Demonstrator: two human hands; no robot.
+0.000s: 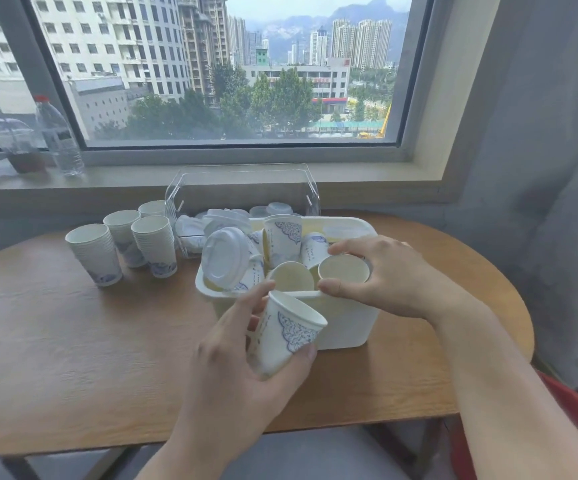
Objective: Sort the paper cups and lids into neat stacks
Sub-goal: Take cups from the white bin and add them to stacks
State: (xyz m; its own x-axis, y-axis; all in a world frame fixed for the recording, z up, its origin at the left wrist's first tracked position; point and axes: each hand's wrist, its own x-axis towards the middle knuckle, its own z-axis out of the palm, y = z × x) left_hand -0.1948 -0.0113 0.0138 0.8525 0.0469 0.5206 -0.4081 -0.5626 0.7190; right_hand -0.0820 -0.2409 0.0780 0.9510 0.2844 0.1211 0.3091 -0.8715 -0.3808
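Left hand: your left hand (242, 351) grips a patterned paper cup (285, 336), thumb on its near side and fingers curled behind it, just in front of the bin's near wall; the cup is tilted, mouth up and away from you.
Right hand: your right hand (384, 275) pinches an upturned cup (343, 269) by its base, thumb on the bin's near rim, forefinger over the far side.
Bin: the white bin (346, 323) stands near the middle of the table (72, 341), closer to its far edge, full of loose cups lying every way.
Lidded cup: one cup with a white lid (225, 258) leans at the bin's left end.
Stacks: four cup stacks (124, 244) stand upright toward the table's far left, close together.
Clear box: a transparent box (242, 188) at the far edge, touching the bin's back, holds white lids (225, 216).
Sill: a water bottle (59, 136) and a domed plastic cup (15, 143) stand on the window ledge, left.
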